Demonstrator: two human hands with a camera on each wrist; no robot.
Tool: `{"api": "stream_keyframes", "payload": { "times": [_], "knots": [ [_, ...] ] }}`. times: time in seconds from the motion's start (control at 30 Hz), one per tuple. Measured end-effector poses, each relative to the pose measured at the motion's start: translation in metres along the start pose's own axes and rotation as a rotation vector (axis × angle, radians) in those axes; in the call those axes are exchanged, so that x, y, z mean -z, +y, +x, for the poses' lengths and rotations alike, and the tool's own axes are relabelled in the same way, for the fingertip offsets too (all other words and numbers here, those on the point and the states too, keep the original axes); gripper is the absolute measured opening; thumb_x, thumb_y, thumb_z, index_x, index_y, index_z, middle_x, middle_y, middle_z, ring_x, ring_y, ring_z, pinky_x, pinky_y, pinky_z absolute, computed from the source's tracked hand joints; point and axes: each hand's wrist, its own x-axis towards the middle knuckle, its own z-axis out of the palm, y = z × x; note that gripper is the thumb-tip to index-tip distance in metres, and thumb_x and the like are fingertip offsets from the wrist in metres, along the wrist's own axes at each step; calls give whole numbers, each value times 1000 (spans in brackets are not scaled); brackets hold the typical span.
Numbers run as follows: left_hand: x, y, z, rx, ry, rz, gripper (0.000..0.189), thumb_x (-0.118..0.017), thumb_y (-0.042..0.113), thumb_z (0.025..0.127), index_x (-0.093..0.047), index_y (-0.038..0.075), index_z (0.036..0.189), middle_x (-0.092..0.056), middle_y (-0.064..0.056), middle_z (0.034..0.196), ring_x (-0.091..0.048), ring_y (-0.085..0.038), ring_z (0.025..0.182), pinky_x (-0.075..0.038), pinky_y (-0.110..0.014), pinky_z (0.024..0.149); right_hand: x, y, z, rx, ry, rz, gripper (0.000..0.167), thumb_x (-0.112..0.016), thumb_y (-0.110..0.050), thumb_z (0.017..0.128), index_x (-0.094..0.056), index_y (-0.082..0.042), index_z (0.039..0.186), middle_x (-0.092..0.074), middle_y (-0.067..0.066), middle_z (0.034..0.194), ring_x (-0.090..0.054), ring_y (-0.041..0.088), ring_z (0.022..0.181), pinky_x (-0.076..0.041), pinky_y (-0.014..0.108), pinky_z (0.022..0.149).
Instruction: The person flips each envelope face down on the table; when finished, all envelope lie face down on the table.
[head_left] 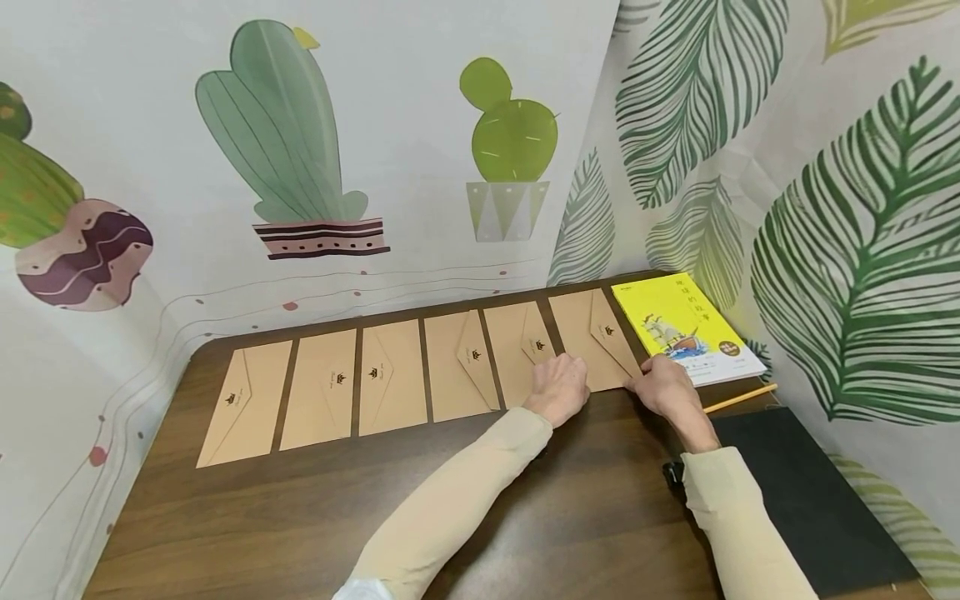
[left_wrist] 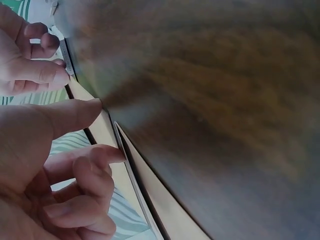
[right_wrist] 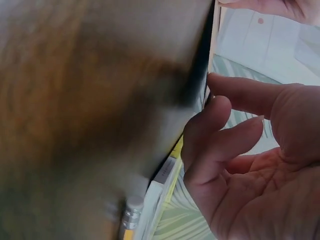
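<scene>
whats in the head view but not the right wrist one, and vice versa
Head view only: the full row of six tan paper envelopes with crown prints, and the green printed cacti. Right wrist only: the silver metal ferrule on the yellow pencil, and the palm of the right hand. Both: that hand, the left hand, the yellow-covered rectangular book, the pencil and the brown wooden table.

Tan envelopes [head_left: 444,379], crowns [head_left: 476,355] apparently dark brown

Matt paper envelopes [head_left: 448,375], glossy wood-grain table [head_left: 300,517], metal pencil ferrule [right_wrist: 131,218]
</scene>
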Motion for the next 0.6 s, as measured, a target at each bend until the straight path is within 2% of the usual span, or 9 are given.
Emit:
{"api": "stream_keyframes", "payload": {
  "times": [0.1, 0.27, 0.47, 0.6],
  "knots": [
    [-7, -1, 3, 10, 3, 4, 44, -79, 29, 91, -53, 26, 55, -59, 9, 61, -54, -12, 54, -37, -31, 39, 2, 0, -1, 17, 14, 18, 63, -70, -24, 104, -48, 15, 149, -61, 39, 138, -58, 42, 109, -53, 52, 95],
    [-5, 0, 2, 19, -31, -21, 43, -78, 29, 94, -56, 25, 57, -62, 7, 63, -55, -12, 52, -42, -31, 39, 8, 1, -2, 65, 17, 18, 66, -71, -23, 104, -45, 11, 154, -69, 27, 111, -62, 32, 92, -50, 38, 79],
    [1, 3, -2, 15, -20, -47, 40, -80, 32, 94, -62, 23, 59, -72, 5, 72, -59, -13, 55, -47, -33, 43, 11, 2, -4, 119, 43, -1, 73, -74, -24, 103, -41, 8, 160, -70, 24, 106, -64, 28, 86, -46, 32, 73],
    [-1, 3, -2, 5, -4, -73, 48, -81, 39, 95, -58, 26, 55, -67, 7, 68, -54, -10, 53, -43, -31, 41, 11, 2, -6, 152, 67, 5, 76, -75, -22, 102, -39, 7, 163, -66, 19, 96, -62, 26, 79, -45, 33, 69]
  ]
}}
